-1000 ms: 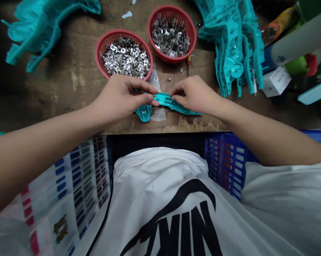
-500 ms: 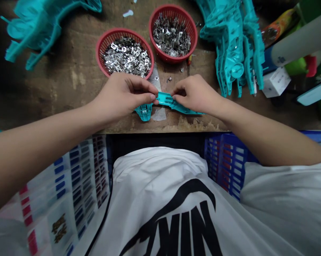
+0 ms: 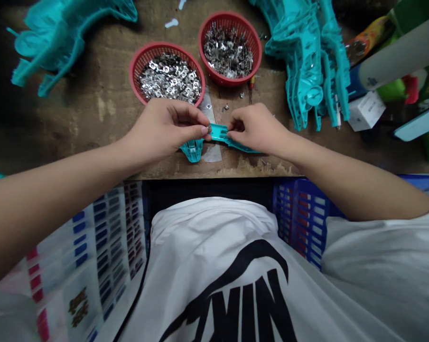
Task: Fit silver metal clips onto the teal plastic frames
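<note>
A slim teal plastic part (image 3: pixel 219 132) with slots lies near the table's front edge, its left end widening into a ribbed foot. My left hand (image 3: pixel 164 126) covers part of that left end; thumb and index finger pinch what looks like a small metal piece (image 3: pixel 209 128) just over the plastic. At the other end, the bent fingers of my right hand (image 3: pixel 259 128) are closed on the teal part beside its slots. Whether those fingers also hold something small is hidden. Behind my hands stand a red basket of flat metal clips (image 3: pixel 170 80) and a red basket of bent metal pieces (image 3: pixel 228 50).
Large teal plastic shells lie at the back left (image 3: pixel 68 42) and back right (image 3: pixel 303 61). A small screwdriver (image 3: pixel 252 83) and loose metal bits are behind my right hand. To the right are a white box (image 3: pixel 367 111) and bottles. Plastic crates (image 3: pixel 300 213) stand below the table edge.
My right hand's fingertips have shifted slightly left along the teal part, and its right end shows less. My left hand keeps its pinch. The view has shifted slightly.
</note>
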Demonstrator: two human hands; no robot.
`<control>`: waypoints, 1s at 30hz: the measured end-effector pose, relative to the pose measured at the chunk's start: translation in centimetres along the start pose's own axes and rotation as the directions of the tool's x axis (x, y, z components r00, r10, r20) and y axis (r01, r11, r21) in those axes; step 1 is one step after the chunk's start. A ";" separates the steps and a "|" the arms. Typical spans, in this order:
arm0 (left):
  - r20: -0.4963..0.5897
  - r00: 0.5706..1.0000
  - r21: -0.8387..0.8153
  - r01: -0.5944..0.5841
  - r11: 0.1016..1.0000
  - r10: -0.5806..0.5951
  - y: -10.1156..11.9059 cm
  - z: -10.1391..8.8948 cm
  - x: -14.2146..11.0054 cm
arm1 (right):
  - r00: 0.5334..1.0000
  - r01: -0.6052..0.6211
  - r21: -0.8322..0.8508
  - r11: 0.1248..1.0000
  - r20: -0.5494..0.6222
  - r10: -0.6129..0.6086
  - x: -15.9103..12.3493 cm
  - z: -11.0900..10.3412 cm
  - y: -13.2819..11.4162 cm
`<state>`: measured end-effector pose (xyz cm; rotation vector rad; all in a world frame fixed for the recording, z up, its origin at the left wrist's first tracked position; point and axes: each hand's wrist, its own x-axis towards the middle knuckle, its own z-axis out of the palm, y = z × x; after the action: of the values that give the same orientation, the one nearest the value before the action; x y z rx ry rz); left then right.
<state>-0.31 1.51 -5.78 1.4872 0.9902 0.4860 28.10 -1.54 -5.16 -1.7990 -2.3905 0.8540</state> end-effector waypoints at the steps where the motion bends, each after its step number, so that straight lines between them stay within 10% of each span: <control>1: 0.002 1.000 -0.004 0.000 1.000 0.000 0.0 0.0 0.0 | 1.000 0.009 -0.005 1.000 0.002 -0.009 0.0 0.0 0.1; 20: 0.087 0.962 0.337 -0.272 0.901 0.257 0.5 0.4 -1.7 | 0.960 0.280 0.074 0.957 0.004 -0.282 -1.9 -0.7 -3.0; 30: 0.443 0.839 0.655 -0.544 0.525 0.317 -3.0 0.6 -0.9 | 0.994 0.087 0.033 0.996 0.058 -0.089 0.0 -3.4 0.2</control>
<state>-1.20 0.16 -8.56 2.5532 0.5829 0.1767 29.41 -0.11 -2.39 -1.6667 -2.4569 0.9414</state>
